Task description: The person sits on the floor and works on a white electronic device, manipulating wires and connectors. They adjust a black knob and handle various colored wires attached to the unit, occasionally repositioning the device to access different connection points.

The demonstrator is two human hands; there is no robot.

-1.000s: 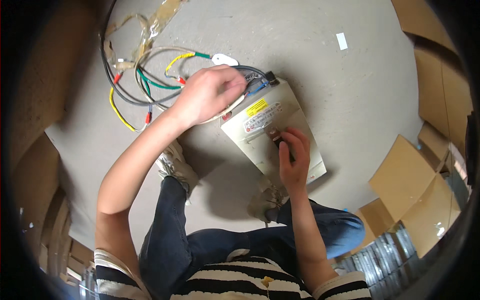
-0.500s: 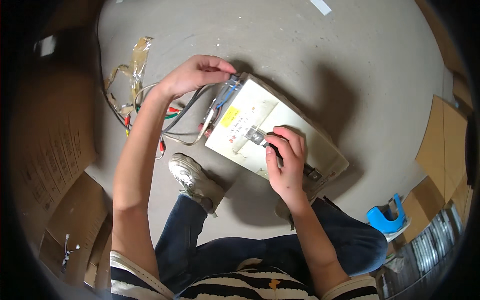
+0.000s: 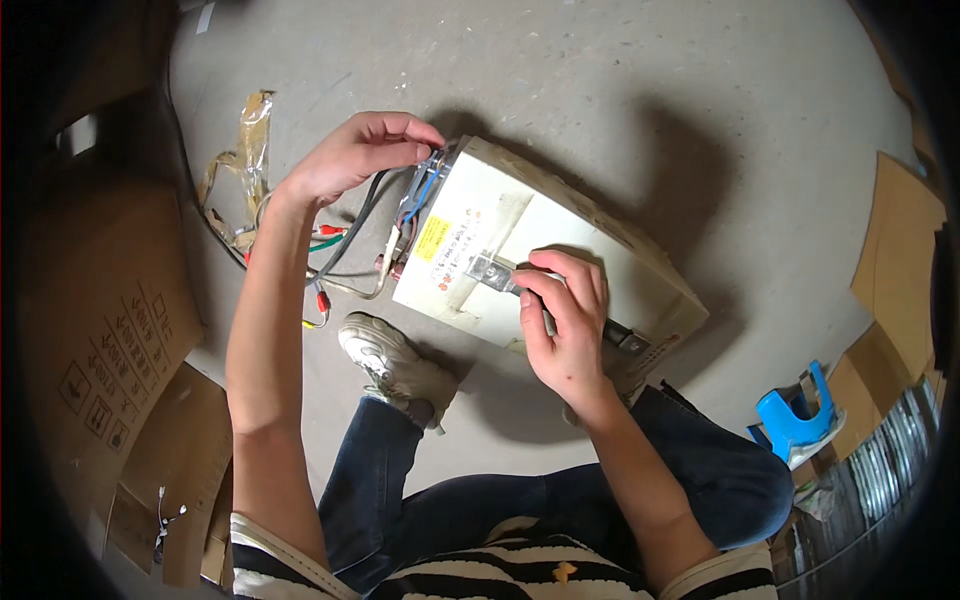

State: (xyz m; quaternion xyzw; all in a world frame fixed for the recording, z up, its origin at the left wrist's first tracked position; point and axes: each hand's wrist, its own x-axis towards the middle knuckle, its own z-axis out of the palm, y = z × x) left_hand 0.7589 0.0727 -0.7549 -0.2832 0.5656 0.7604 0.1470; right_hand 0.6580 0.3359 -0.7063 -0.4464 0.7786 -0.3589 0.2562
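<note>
- My left hand (image 3: 345,160) has its fingers (image 3: 415,140) pinched together at the far left corner of the cream metal box (image 3: 545,250), right where the cable bundle (image 3: 400,215) enters it; I cannot tell whether they grip a wire or only press the corner.
- My right hand (image 3: 565,335) lies on top of the box, its fingers curled closed around a metal strap handle (image 3: 490,272) that runs across the top face.
- A yellow label (image 3: 433,238) sits on the box top between my two hands, just beside the handle's left end.
- The box rests on the grey concrete floor (image 3: 600,90), tilted, in front of my knees.
- Grey, green and blue wires with red and yellow ends (image 3: 322,300) spill from the box's left side onto the floor.
- My shoe (image 3: 395,365) is planted just below the box's near left corner.
- Crumpled clear tape (image 3: 245,150) lies beyond the wires.
- Cardboard boxes (image 3: 90,330) stand at the left, and a blue plastic object (image 3: 790,420) sits at the right.
</note>
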